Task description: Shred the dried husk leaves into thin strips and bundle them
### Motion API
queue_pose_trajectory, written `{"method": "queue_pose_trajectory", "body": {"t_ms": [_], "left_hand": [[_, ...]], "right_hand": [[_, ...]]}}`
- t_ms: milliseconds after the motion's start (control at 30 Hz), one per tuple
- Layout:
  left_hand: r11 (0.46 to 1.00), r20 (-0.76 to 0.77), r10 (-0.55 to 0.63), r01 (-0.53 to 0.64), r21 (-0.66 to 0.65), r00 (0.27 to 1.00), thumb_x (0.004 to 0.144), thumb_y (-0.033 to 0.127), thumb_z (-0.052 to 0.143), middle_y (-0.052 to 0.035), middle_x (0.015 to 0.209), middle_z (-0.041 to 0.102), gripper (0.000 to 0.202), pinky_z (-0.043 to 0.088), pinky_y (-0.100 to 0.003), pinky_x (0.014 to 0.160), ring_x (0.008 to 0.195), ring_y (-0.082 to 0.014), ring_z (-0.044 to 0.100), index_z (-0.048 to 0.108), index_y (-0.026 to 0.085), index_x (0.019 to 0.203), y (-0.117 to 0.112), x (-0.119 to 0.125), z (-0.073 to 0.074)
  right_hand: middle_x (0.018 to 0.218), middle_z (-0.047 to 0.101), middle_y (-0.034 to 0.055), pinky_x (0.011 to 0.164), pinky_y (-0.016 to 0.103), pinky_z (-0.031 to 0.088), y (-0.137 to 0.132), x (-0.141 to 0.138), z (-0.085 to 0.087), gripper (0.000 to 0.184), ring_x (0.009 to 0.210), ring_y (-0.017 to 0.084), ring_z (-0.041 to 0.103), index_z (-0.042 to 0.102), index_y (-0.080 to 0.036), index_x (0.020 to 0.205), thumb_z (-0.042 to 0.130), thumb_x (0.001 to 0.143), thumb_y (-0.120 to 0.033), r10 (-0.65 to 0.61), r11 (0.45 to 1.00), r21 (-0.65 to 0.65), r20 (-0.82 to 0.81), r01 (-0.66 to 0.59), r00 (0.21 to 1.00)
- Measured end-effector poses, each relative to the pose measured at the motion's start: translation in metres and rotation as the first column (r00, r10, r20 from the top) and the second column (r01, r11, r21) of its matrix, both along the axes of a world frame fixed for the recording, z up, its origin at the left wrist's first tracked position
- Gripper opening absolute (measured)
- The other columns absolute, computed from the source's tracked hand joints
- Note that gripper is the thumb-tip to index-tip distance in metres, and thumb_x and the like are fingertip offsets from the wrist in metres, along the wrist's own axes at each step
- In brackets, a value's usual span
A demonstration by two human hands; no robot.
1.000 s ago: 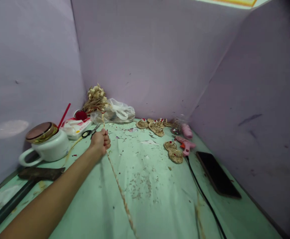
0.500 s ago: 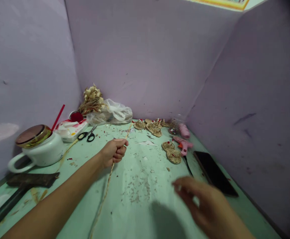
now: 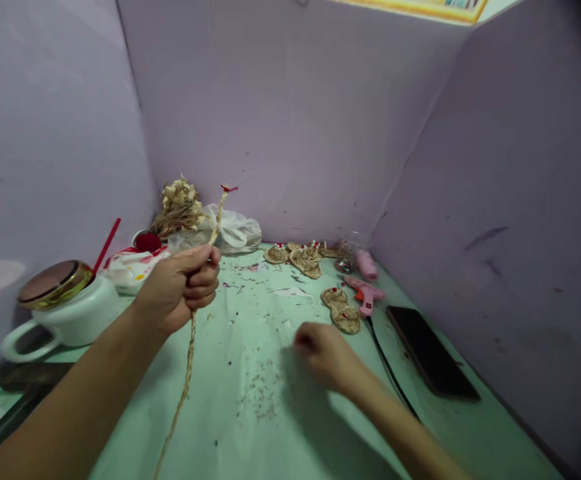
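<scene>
braided cord (image 3: 188,368), above the tabletop (image 3: 220,400), was clasped by the left hand (image 3: 178,287) below its red tie (image 3: 228,189), apparently to steady that end; the blurred right hand's (image 3: 323,353) grip could not be told.

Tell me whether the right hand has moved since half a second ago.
Yes. Against the pink glue gun, the right hand has moved left and farther forward.

On my screen I see a thin braided cord of straw-yellow fibre (image 3: 189,361) with a dark-red tie (image 3: 229,189). The flat tabletop (image 3: 235,433) is mint green, speckled brownish; the slim rectangular phone (image 3: 433,353), dim to me, seems black.
</scene>
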State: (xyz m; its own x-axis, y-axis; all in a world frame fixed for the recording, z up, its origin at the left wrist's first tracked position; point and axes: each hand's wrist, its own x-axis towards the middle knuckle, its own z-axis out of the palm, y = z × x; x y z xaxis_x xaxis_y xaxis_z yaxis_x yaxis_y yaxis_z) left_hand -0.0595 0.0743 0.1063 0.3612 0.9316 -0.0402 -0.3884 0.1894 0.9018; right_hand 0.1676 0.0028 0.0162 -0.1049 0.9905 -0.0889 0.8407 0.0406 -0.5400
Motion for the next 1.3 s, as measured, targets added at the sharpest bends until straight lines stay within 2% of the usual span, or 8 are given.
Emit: {"method": "queue_pose_trajectory", "body": {"t_ms": [133, 267, 433, 667, 800, 933, 1133, 1300], "left_hand": [[1.000, 0.010, -0.010, 0.010, -0.002, 1.000, 0.086, 0.023, 0.034, 0.0064, 0.044, 0.020, 0.027, 0.013, -0.014, 0.030, 0.032, -0.0033, 0.014, 0.050, 0.017, 0.066, -0.014, 0.002, 0.035], [0.989, -0.117, -0.122, 0.111, -0.095, 0.986, 0.084, 0.023, 0.038, 0.0069, 0.041, 0.022, 0.021, 0.009, -0.014, 0.031, 0.030, -0.0031, 0.014, 0.055, 0.017, 0.073, -0.018, 0.022, 0.038], [0.931, -0.302, -0.358, 0.313, -0.188, 0.883, 0.076, 0.044, 0.051, 0.0057, 0.039, 0.037, 0.030, 0.011, -0.015, 0.031, 0.029, -0.0019, 0.019, 0.050, 0.017, 0.064, -0.021, 0.066, -0.026], [0.980, -0.487, -0.189, 0.134, -0.146, 0.853, 0.065, 0.067, 0.045, 0.0048, 0.035, 0.043, 0.048, 0.015, -0.018, 0.027, 0.024, -0.0053, 0.027, 0.045, 0.019, 0.066, -0.011, 0.100, -0.101], [0.980, -0.495, -0.179, 0.110, -0.167, 0.850, 0.063, 0.069, 0.045, 0.0055, 0.035, 0.044, 0.050, 0.015, -0.019, 0.027, 0.024, -0.0057, 0.026, 0.044, 0.020, 0.070, -0.003, 0.098, -0.111], [0.983, -0.539, -0.176, 0.120, -0.138, 0.823, 0.056, 0.074, 0.045, 0.0050, 0.034, 0.041, 0.055, 0.016, -0.020, 0.028, 0.024, -0.0065, 0.028, 0.044, 0.020, 0.063, -0.002, 0.099, -0.121], [0.990, -0.618, -0.106, 0.024, -0.140, 0.779, 0.060, 0.071, 0.047, 0.0033, 0.036, 0.043, 0.052, 0.015, -0.021, 0.031, 0.027, -0.0080, 0.032, 0.048, 0.019, 0.062, -0.003, 0.101, -0.129], [1.000, -0.560, -0.031, 0.028, -0.013, 0.828, 0.058, 0.069, 0.053, 0.0060, 0.032, 0.031, 0.051, 0.012, -0.022, 0.037, 0.031, -0.0059, 0.024, 0.045, 0.019, 0.052, -0.003, 0.101, -0.122]], "right_hand": [[0.079, 0.069, -0.0007, 0.063, 0.019, 0.040, -0.027, -0.054, -0.002, 0.028, 0.070, 0.012, 0.060, 0.069, -0.021, 0.093, 0.059, 0.067, -0.018, 0.452, 0.829, -0.038, -0.540, -0.558, 0.710], [0.066, 0.065, 0.0013, 0.060, 0.023, 0.042, -0.006, -0.057, 0.005, 0.016, 0.059, 0.011, 0.056, 0.069, -0.017, 0.079, 0.058, 0.069, -0.024, 0.097, 0.970, -0.076, -0.748, -0.229, 0.657], [0.077, 0.066, 0.0052, 0.061, 0.026, 0.045, 0.036, -0.023, 0.031, 0.044, 0.064, 0.013, 0.059, 0.062, -0.014, 0.088, 0.059, 0.069, -0.053, -0.234, 0.972, -0.225, -0.954, 0.069, 0.189], [0.073, 0.066, 0.0065, 0.058, 0.025, 0.044, 0.057, -0.018, 0.012, 0.053, 0.064, 0.015, 0.059, 0.061, -0.013, 0.084, 0.066, 0.058, -0.059, -0.261, 0.951, -0.229, -0.955, 0.209, 0.143], [0.068, 0.066, 0.0070, 0.049, 0.022, 0.039, 0.066, -0.024, -0.010, 0.051, 0.055, 0.013, 0.056, 0.062, -0.012, 0.077, 0.071, 0.053, -0.057, -0.272, 0.944, -0.222, -0.942, 0.242, 0.197], [0.057, 0.062, 0.0034, 0.043, 0.021, 0.037, 0.076, -0.018, -0.024, 0.047, 0.043, 0.009, 0.050, 0.062, -0.012, 0.067, 0.071, 0.052, -0.055, -0.405, 0.898, -0.372, -0.908, 0.233, 0.111], [0.040, 0.048, -0.0031, 0.040, 0.019, 0.038, 0.082, 0.002, -0.024, 0.034, 0.038, 0.006, 0.042, 0.058, -0.012, 0.050, 0.076, 0.052, -0.041, -0.379, 0.907, -0.308, -0.895, 0.288, 0.236], [0.045, 0.052, -0.0030, 0.035, 0.013, 0.039, 0.073, 0.002, -0.006, 0.017, 0.035, 0.003, 0.042, 0.063, -0.009, 0.063, 0.073, 0.055, -0.020, -0.486, 0.859, -0.483, -0.874, 0.169, -0.023]]}}
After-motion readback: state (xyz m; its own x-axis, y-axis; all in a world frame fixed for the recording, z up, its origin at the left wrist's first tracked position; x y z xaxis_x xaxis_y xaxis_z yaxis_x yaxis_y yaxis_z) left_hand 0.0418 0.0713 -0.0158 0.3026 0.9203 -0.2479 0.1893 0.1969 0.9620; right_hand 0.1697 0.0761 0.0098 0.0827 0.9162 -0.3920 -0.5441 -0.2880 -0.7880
